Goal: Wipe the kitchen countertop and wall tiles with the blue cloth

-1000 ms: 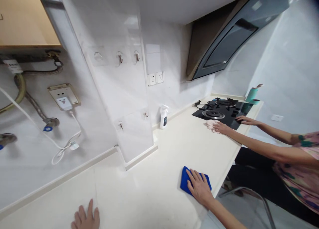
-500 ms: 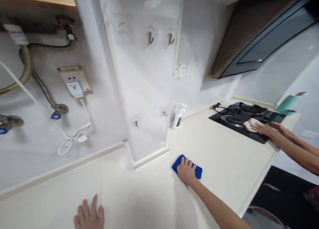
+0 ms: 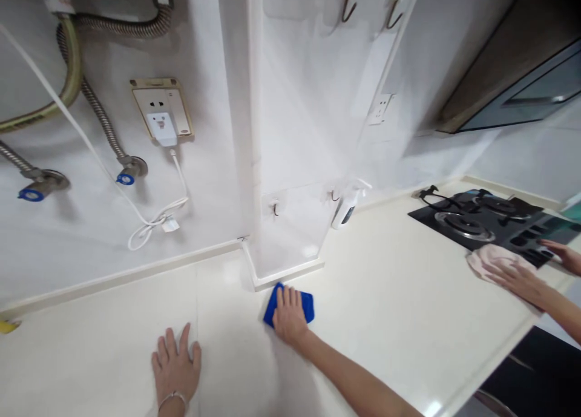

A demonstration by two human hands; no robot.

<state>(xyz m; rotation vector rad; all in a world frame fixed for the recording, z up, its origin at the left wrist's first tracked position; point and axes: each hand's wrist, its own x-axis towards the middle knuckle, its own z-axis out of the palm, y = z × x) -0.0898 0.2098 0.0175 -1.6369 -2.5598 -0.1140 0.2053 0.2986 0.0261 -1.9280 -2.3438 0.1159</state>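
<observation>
Both hands are laid flat on the pale countertop (image 3: 385,320) in the lower middle of the frame. A blue cloth (image 3: 290,305) is pressed down under the right hand (image 3: 287,314), whose fingers are spread open over it rather than closed around it. The cloth is a small, bright blue pad, folded or bunched, with its corners showing to the left and right of the fingers. It is placed just in front of the base of a white column (image 3: 290,163) that juts out from the wall.

Nothing is held by the left hand (image 3: 176,364); it is rested palm-down with fingers apart at the lower left of the cloth, well apart from it, and a thin bracelet is seen at the wrist.

Beside the column's right edge, a white spray bottle (image 3: 347,206) is stood upright against the wall. At the right of the frame a black gas hob (image 3: 481,220) is set into the counter. Near its front edge, a pinkish cloth (image 3: 488,259) is covered by another person's hand (image 3: 517,279). At the upper left, a socket with a white plug (image 3: 162,126) and metal hoses (image 3: 97,111) are fixed to the wall.
</observation>
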